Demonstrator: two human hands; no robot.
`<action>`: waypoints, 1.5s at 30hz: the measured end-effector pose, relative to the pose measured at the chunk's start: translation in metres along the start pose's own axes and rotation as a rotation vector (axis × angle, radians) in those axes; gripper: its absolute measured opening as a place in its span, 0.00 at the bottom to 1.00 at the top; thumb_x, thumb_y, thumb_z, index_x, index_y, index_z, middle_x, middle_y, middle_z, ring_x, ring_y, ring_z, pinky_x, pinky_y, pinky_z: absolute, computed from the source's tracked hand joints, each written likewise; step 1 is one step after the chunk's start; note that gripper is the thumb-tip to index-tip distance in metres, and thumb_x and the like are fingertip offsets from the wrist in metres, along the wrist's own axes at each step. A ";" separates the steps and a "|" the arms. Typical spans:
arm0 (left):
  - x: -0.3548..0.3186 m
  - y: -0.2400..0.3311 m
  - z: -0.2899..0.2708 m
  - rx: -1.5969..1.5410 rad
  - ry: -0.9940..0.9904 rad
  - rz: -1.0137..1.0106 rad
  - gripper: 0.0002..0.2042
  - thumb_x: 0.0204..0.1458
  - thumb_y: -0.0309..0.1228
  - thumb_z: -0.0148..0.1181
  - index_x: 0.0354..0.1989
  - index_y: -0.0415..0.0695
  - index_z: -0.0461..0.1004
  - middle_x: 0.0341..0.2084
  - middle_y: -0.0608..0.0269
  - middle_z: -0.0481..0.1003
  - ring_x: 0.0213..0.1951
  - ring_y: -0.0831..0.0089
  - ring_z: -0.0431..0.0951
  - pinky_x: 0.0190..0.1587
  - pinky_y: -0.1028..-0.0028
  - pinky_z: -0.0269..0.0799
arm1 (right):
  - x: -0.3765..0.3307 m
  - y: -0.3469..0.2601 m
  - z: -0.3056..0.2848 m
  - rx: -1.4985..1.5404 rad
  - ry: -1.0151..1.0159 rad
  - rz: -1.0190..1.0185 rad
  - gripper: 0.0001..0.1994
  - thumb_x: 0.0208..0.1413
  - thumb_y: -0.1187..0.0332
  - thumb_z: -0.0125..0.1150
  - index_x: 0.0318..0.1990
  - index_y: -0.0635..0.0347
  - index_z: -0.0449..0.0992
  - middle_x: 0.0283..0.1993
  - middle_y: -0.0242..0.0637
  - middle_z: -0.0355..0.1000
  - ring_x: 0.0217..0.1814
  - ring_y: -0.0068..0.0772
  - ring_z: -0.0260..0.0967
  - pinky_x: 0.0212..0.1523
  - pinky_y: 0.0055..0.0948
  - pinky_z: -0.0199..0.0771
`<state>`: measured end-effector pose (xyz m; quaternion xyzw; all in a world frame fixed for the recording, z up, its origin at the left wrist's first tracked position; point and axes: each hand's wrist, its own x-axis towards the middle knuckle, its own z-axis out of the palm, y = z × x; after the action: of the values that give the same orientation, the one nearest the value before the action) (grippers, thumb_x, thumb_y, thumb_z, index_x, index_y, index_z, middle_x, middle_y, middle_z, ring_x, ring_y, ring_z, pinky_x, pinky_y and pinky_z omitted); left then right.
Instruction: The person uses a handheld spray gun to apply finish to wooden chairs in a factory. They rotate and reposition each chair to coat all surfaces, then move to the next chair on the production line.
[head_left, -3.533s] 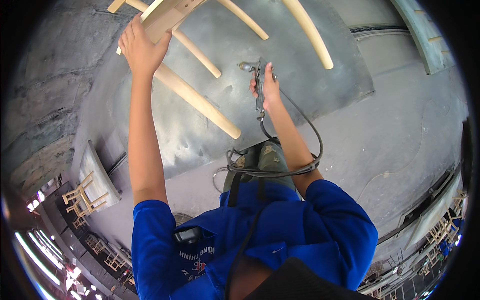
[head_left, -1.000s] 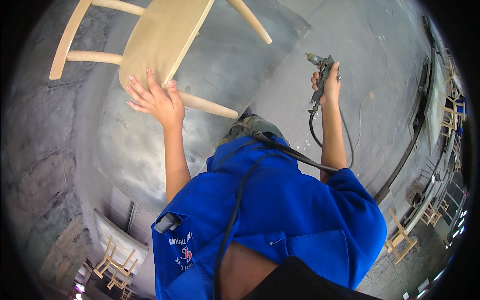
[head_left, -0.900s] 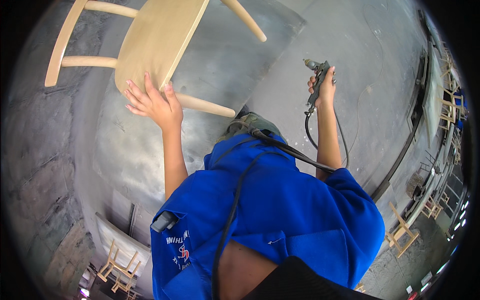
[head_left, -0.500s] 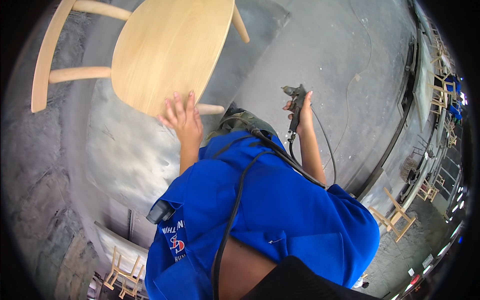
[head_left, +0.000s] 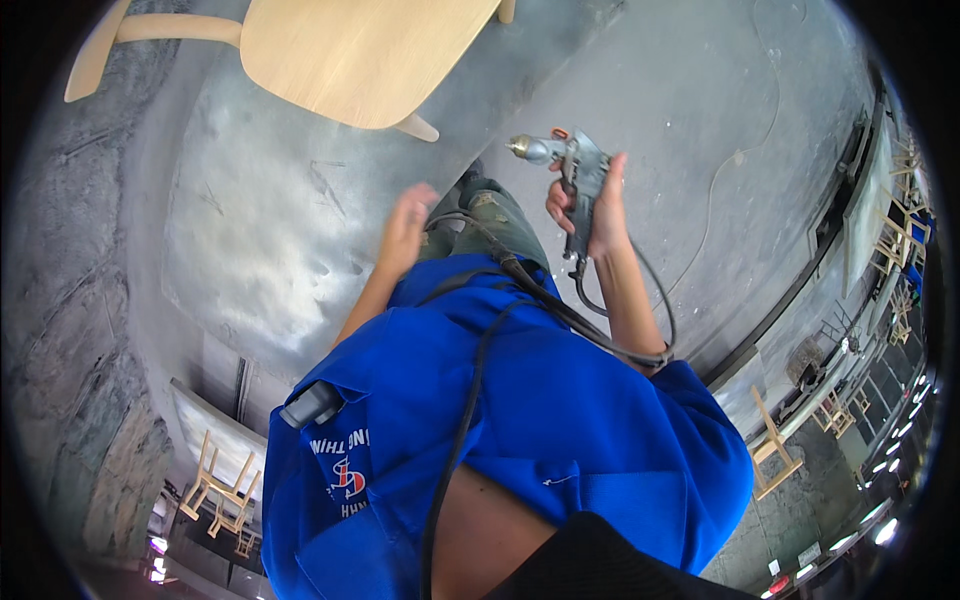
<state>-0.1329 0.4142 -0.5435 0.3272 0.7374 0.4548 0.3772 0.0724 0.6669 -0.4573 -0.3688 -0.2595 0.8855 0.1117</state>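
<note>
My right hand (head_left: 606, 218) is closed round the grip of a grey metal spray gun (head_left: 584, 165), held up in front of my body. Its brass-coloured nozzle points left, and a dark hose (head_left: 590, 298) runs down from the handle. My left hand (head_left: 404, 232) hangs empty near my thigh, its fingers stretched out and slightly smeared by motion. Beyond it stands a pale wooden chair (head_left: 350, 55), cut off by the top edge of the view. The seat's near edge and one leg (head_left: 418, 127) show, apart from either hand.
A thicker black hose (head_left: 460, 420) crosses my blue jacket. Along the grey floor on the right lies a thin cord (head_left: 712, 195). More pale wooden chairs stand at lower left (head_left: 215, 490) and lower right (head_left: 772, 450). A long dark ledge (head_left: 790, 300) bounds the right side.
My left hand has come off the chair seat and drawn back. The chair now sits farther up in view. My right hand has raised the spray gun and turned its nozzle left.
</note>
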 end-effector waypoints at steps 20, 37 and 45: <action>-0.184 -0.145 -0.092 0.071 -0.272 -0.110 0.30 0.56 0.61 0.58 0.30 0.40 0.76 0.28 0.53 0.75 0.35 0.59 0.75 0.40 0.64 0.68 | 0.097 0.236 -0.011 -1.006 0.452 0.006 0.30 0.58 0.37 0.60 0.35 0.61 0.79 0.26 0.41 0.76 0.23 0.37 0.77 0.26 0.38 0.75; -0.186 -0.104 -0.119 -0.167 -0.144 0.054 0.27 0.66 0.51 0.48 0.25 0.38 0.70 0.15 0.55 0.64 0.20 0.66 0.64 0.28 0.63 0.60 | -0.045 0.123 0.252 -1.747 0.161 -1.014 0.21 0.55 0.58 0.72 0.51 0.58 0.75 0.38 0.53 0.79 0.39 0.54 0.80 0.37 0.45 0.79; -0.286 -0.154 -0.157 -0.467 0.574 -0.183 0.23 0.69 0.43 0.46 0.22 0.41 0.67 0.20 0.66 0.67 0.26 0.76 0.65 0.31 0.71 0.62 | 0.170 0.219 0.315 -1.946 -0.080 -0.857 0.23 0.60 0.47 0.62 0.47 0.59 0.74 0.35 0.53 0.80 0.39 0.58 0.79 0.39 0.49 0.78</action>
<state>-0.1449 0.0539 -0.5638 0.0244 0.7157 0.6481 0.2590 -0.2726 0.4298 -0.4904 -0.1478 -0.9675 0.1952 0.0624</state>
